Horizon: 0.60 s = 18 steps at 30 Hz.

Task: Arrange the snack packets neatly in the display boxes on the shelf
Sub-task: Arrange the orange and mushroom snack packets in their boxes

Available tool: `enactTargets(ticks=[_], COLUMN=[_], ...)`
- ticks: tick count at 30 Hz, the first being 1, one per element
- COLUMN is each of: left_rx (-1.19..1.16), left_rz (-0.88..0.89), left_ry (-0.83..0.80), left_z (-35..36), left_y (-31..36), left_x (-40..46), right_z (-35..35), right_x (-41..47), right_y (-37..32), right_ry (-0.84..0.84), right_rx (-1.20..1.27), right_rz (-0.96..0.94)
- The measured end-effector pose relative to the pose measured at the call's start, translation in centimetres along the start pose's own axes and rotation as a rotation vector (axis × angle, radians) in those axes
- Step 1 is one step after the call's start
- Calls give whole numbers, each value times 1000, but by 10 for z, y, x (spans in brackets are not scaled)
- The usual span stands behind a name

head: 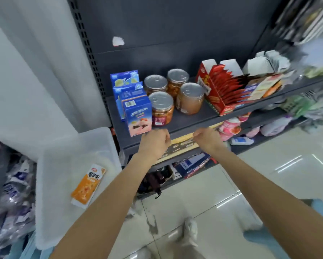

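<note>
Both hands hover at the shelf (194, 116) front edge, holding nothing: left hand (154, 141) has its fingers curled into a loose fist, right hand (206, 137) likewise curled, empty as far as the blur allows. Red display box (215, 94) sits on the shelf right of the jars (161, 107), red packets (226, 85) standing in a row inside; more boxes beyond it are too blurred to read. One orange packet (88, 185) lies in the white bin (63, 157) at lower left, well apart from the display boxes. Risks: reaching past could knock the jars or the blue cartons (136, 113) near the edge; jamming the packet in could crumple the row; wrong box likely.
</note>
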<state>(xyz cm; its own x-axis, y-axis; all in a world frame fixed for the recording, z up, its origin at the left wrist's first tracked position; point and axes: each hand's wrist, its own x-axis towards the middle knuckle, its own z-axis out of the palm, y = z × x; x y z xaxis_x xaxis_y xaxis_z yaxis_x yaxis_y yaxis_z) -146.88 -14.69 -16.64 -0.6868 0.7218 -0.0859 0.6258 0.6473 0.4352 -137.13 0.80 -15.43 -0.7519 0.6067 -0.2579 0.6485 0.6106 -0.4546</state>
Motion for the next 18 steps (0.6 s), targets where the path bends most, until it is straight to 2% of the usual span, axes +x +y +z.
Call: enactTargets(ticks=[4,7,13,18], left_rx=[53,49,7,-82], left_rz=[162,217,216,139], left_ry=[94,65,-127,-216], left_z=[12,23,50,75], left_y=[68,115,210,272], left_x=[26,47,103,155], right_z=[-43,-72,-129,-181], right_x=[-5,-5,30,72], right_y=[57,99,192,251], right_ry=[156,214,158,71], right_rx=[21,22,59,-70], right_rz=[50,99,105,31])
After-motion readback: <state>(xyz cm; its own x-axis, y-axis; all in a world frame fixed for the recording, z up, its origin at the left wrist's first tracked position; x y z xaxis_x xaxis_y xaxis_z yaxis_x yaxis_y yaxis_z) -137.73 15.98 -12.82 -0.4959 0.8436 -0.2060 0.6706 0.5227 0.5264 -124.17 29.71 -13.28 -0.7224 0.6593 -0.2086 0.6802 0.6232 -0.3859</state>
